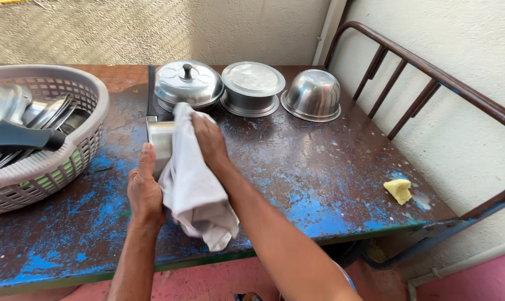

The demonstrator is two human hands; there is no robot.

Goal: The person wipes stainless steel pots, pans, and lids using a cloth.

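My left hand grips a steel saucepan from its near side, tilted on edge; its long black handle points away from me. My right hand presses a white cloth against the saucepan. The cloth drapes down over the worn blue table between my arms.
Behind the pan stand a lidded steel pot, an upturned steel pot and an upturned steel bowl. A grey plastic basket with steel utensils sits at the left. A yellow sponge lies near the right edge. A brown metal rail borders the right.
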